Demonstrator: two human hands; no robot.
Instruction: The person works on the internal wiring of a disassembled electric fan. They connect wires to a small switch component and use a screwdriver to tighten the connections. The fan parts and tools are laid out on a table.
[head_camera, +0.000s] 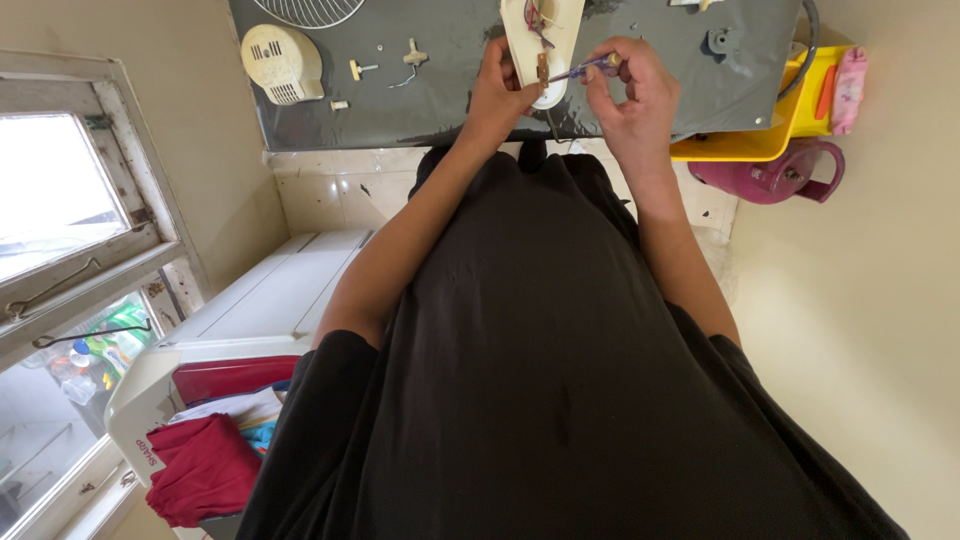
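A cream plastic housing with coloured wires inside lies on the grey mat at the top of the view. My left hand grips its lower edge. My right hand holds a small purple-handled screwdriver, its tip pointing left at a brown part on the housing. My black shirt fills the lower middle of the view.
A cream vented motor cover, a wire fan grille and small cream parts lie on the mat's left. A yellow tub and a maroon jug stand right. A white washing machine with red cloth stands left by a window.
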